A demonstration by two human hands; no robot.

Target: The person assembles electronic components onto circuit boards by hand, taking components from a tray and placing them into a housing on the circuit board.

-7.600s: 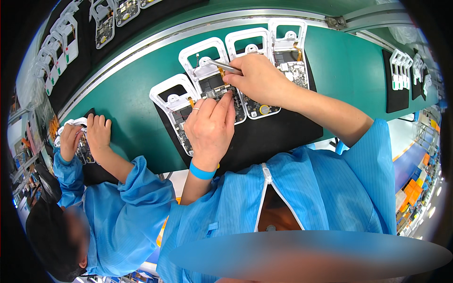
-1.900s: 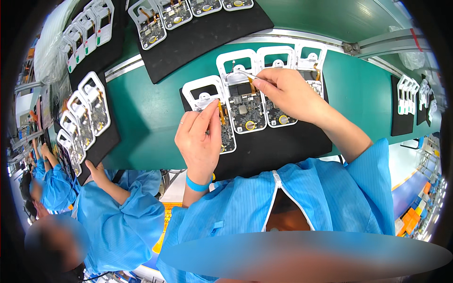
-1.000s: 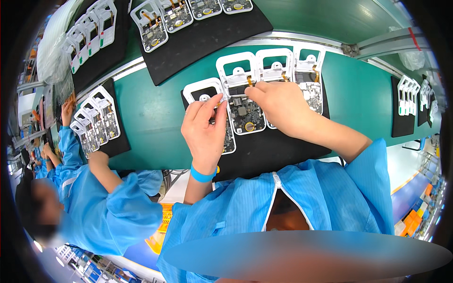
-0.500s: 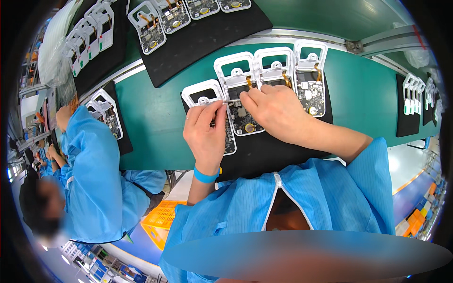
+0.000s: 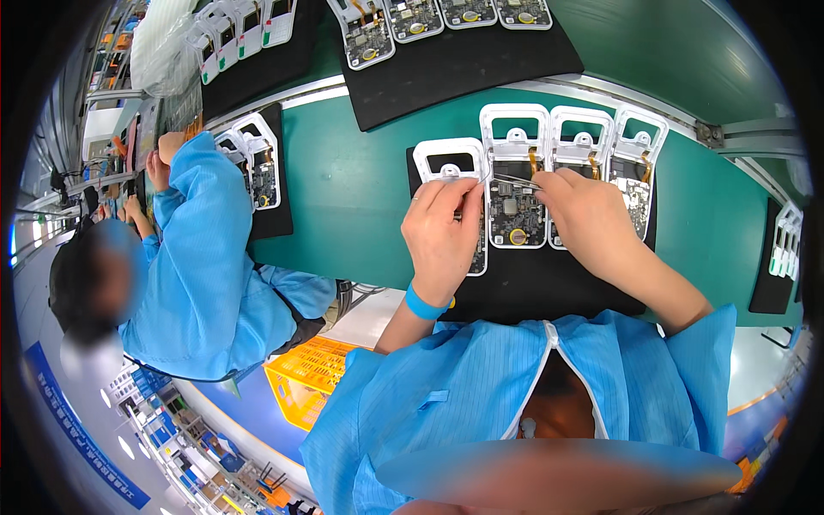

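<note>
Four white plastic housings with circuit boards stand in a row on a black mat. My left hand point(image 5: 442, 225) is over the leftmost housing point(image 5: 449, 146), thumb and fingers pinched near its board's top edge; what they hold is hidden. My right hand point(image 5: 592, 216) grips slim metal tweezers point(image 5: 513, 181), their tips pointing left toward my left fingertips. Under the tweezers lies the second housing's circuit board point(image 5: 508, 209), with a round coin cell point(image 5: 518, 237) and an orange flex cable point(image 5: 533, 160). My right hand partly covers the third housing point(image 5: 581, 120). The rightmost housing point(image 5: 639, 124) stands beside it.
The black mat point(image 5: 549, 287) rests on a green bench point(image 5: 369, 206). Beyond a metal rail, another black mat point(image 5: 463, 81) carries more such housings. A co-worker in a blue smock point(image 5: 202, 266) sits at left beside similar parts. An orange crate point(image 5: 309, 378) is below the bench.
The whole view has shifted, so the bench appears farther right. My right hand has drawn away from my left fingertips, and more of the tweezers shows. My left hand stays at the leftmost housing.
</note>
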